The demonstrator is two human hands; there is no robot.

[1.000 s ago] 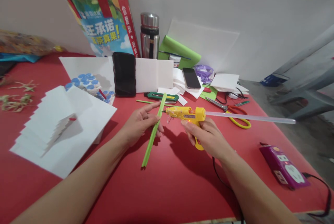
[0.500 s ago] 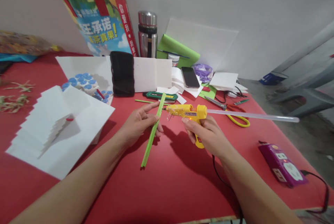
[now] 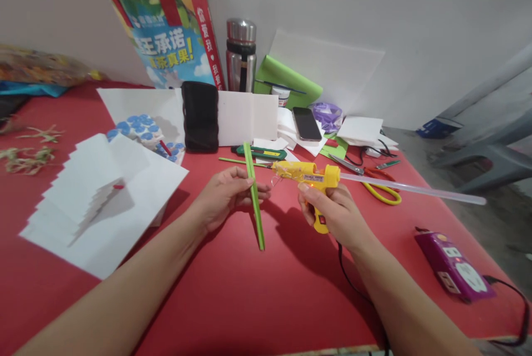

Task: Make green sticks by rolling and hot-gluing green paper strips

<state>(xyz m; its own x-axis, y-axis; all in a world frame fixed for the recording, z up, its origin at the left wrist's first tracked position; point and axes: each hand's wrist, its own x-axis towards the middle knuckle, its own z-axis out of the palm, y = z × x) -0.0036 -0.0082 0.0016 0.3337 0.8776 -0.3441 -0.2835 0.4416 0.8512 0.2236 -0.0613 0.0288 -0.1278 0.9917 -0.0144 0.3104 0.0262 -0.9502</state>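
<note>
Between the thumb and fingers of my left hand [image 3: 226, 192] is a folded green paper strip [image 3: 256, 217], held up with its lower end toward me. My right hand [image 3: 332, 206] is wrapped around the handle of a yellow hot glue gun [image 3: 307, 173]. A long clear glue stick [image 3: 415, 187] juts from the back of the gun. Its nozzle points left, a short way from the strip. Behind them a green utility knife [image 3: 266, 153] and a thin green strip [image 3: 235, 161] lie on the red table [image 3: 233, 300].
Stepped white card [image 3: 137, 201] lies at the left. A black case [image 3: 200, 117], a steel flask [image 3: 241, 57] and a phone [image 3: 306, 123] are at the back. Scissors [image 3: 378, 187] and a purple power socket [image 3: 453, 267] are on the right, with the gun's cord hanging near my forearm.
My left hand has turned the green strip, so its lower end has swung right. The glue gun has shifted slightly right in the picture, and its nozzle is farther from the strip.
</note>
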